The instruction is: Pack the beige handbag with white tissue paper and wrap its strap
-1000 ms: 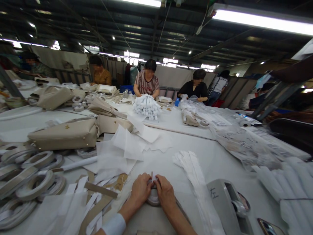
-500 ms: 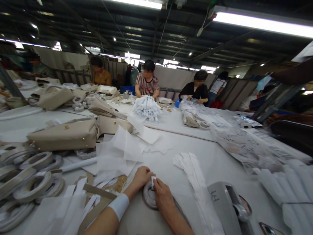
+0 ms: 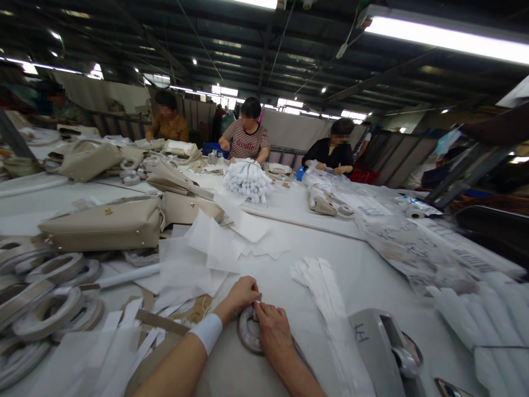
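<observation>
A coiled beige strap (image 3: 244, 335) lies flat on the white table in front of me, its tail running out to the right beneath my forearm. My left hand (image 3: 243, 292) is closed, pinching at the coil's far edge where the strap's end is. Against the coil's right side presses my right hand (image 3: 273, 328), its fingers bent and closed on it. The two sets of fingertips nearly meet. Between them only a sliver of a small white piece shows; the fingers cover the rest.
Several strap coils (image 3: 52, 314) pile up at left, near a beige handbag (image 3: 103, 226). White sheets (image 3: 194, 248) lie beyond my left hand. To the right are white strips (image 3: 326, 292), a grey tape dispenser (image 3: 374, 342) and a bundled white stack (image 3: 491, 320). Co-workers sit across the table.
My right fingers have moved up and over the white piece, which showed plainly before. My left hand has shifted slightly. Across the table, the striped-shirt co-worker's arm has moved out to the side.
</observation>
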`<state>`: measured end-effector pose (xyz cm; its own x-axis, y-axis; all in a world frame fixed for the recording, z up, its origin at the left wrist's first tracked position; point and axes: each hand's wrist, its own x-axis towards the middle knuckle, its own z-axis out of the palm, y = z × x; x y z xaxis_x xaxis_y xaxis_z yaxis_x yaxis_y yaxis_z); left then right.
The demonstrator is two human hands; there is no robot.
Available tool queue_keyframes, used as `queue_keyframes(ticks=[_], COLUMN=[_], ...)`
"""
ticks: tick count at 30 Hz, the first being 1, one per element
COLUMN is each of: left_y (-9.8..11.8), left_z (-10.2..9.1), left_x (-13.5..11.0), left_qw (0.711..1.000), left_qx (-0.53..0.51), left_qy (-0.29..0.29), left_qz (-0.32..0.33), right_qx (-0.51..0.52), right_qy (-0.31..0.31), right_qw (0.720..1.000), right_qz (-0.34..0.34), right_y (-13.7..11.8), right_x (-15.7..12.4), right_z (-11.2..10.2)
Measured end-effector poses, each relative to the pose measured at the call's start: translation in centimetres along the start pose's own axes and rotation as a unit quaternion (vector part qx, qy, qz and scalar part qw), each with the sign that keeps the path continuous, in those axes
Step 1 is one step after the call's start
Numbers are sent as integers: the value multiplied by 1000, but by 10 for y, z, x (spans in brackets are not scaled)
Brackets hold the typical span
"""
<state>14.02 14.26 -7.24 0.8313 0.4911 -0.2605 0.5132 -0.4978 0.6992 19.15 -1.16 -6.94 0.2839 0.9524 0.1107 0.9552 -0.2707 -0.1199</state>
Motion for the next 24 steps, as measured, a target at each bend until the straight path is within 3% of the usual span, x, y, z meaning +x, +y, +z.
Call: queue_keyframes(ticks=[7,15,24], left_y=[-3,-4,-2], left_z=[6,15,13], left_x=[2,-1,-3], left_qw=[1000,997,997], left_qx=[-3,-11,10], left_qy=[21,74,78], left_qz=[-8,-5,8], right_qx=[1,59,125], right_qy=[-35,-55,-62], right_qw=[999,997,990], right_qz=[-28,-13,12], right_y=[2,6,14], right_x=[7,8,12], right_z=[-4,-6,-8])
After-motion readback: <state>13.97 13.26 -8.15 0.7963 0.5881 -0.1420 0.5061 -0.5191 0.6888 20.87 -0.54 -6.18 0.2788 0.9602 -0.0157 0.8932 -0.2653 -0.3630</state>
